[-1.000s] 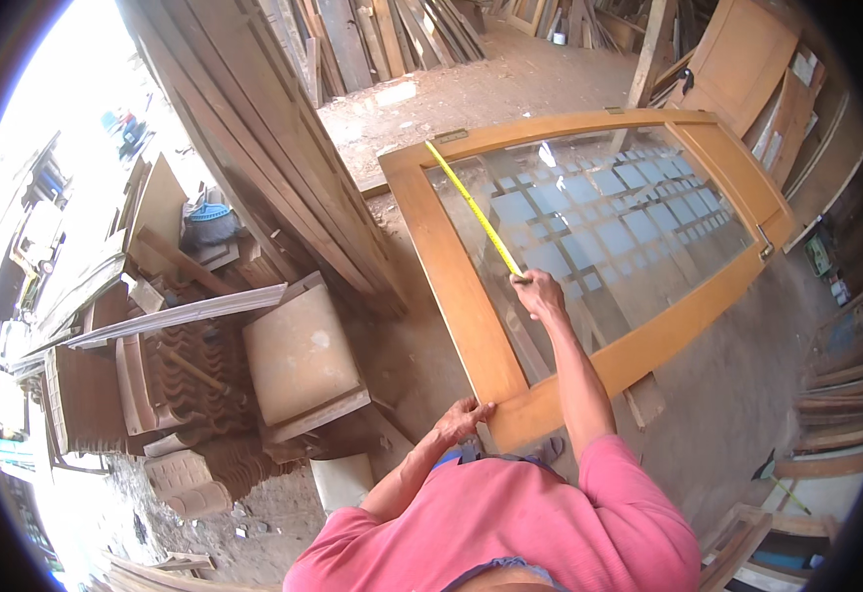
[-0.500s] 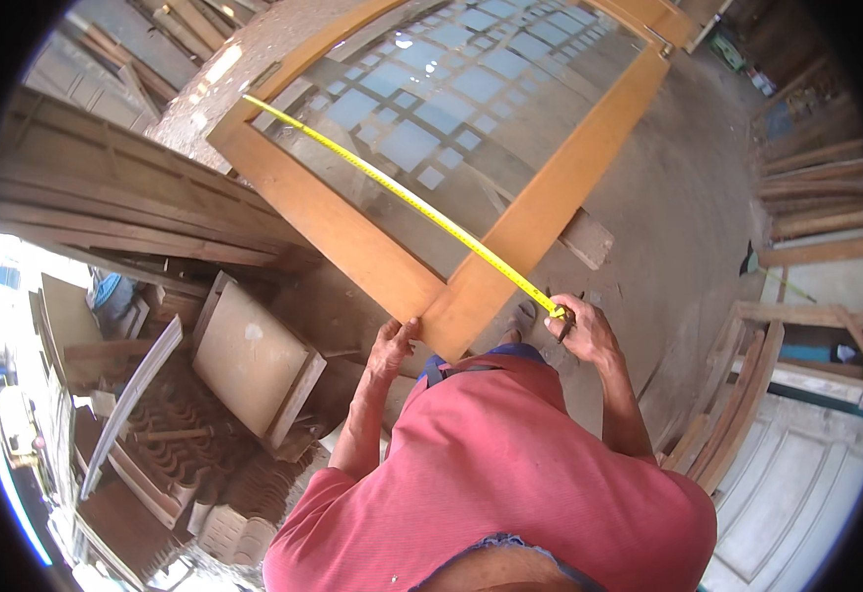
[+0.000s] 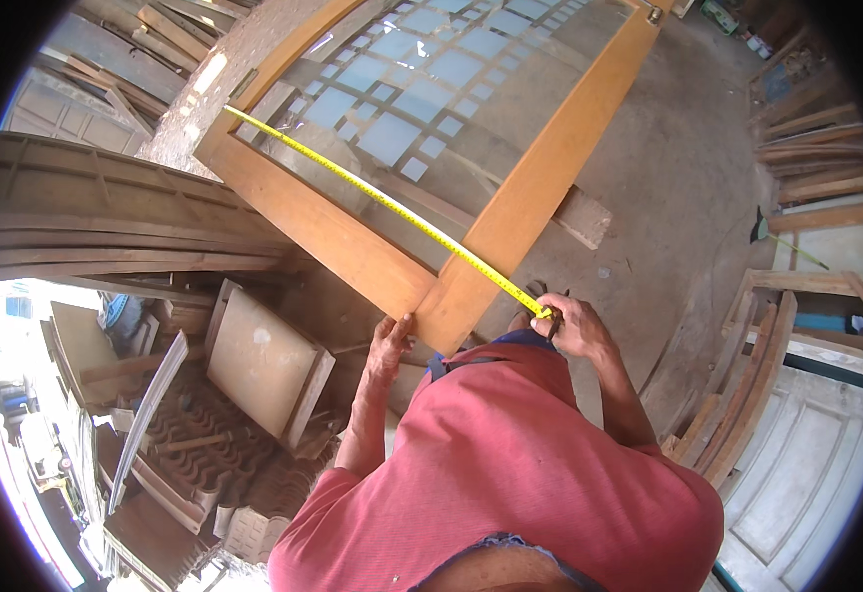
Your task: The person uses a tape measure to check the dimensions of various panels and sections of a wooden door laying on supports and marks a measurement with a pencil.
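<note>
A glazed door with an orange-brown wooden frame (image 3: 540, 163) and a patterned glass pane (image 3: 421, 99) lies flat before me, raised above the floor. Across its near end runs the yellow blade of a tape measure (image 3: 372, 192), reaching from the far left corner past the right edge. My right hand (image 3: 577, 328) is closed around the tape measure's case, just beyond that edge; fingers hide most of the case. My left hand (image 3: 388, 345) grips the near corner of the door, thumb on top and the other fingers partly hidden at the side.
A wooden block (image 3: 583, 217) shows below the door's right side. Stacked dark boards (image 3: 125, 212) stand at left, above a pale panel (image 3: 259, 360) and carved wood pieces. At right are timber frames (image 3: 747, 385) and a white panelled door (image 3: 806, 464).
The view has shifted slightly, so the door and tape appear a little farther left. Both hands keep their holds, and the blade still spans the door's end.
</note>
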A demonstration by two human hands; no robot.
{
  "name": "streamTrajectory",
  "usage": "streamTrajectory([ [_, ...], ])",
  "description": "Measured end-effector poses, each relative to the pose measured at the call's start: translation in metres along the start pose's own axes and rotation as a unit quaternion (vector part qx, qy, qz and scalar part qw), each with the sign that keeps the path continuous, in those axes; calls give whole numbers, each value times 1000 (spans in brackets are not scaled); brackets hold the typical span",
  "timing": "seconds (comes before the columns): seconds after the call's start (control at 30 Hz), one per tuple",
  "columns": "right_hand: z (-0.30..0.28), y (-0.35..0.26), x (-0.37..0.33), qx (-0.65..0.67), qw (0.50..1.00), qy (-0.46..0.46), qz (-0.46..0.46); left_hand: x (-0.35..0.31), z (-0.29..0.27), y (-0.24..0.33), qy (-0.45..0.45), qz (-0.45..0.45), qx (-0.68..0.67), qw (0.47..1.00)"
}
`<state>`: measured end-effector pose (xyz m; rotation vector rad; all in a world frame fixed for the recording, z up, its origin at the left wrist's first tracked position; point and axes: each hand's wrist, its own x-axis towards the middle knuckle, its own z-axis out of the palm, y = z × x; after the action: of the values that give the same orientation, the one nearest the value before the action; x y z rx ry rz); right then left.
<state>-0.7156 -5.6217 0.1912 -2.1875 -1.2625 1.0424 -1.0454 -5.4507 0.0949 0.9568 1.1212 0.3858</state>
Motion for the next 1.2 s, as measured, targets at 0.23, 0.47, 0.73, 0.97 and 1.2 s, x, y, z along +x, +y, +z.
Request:
streamTrajectory([
  [0.23,9,-2,-4,-9,1000,-21,-16,6,-4,-10,-1,3,-1,1000],
  [0.47,6,-9,-6,-9,1000,-16,-22,4,0,-9,3,14,-24,1000],
  [0.73,12,-2,-5,-27,999,-1,-39,9,-6,-17,-13,6,-44,999],
  [0.97,6,-11,-6,-35,999,-15,-30,8,-5,-14,-9,10,-35,999],
  [1.2,2,-20,-6,-52,999,-11,-11,3,0,-5,-12,20,-32,999],
])
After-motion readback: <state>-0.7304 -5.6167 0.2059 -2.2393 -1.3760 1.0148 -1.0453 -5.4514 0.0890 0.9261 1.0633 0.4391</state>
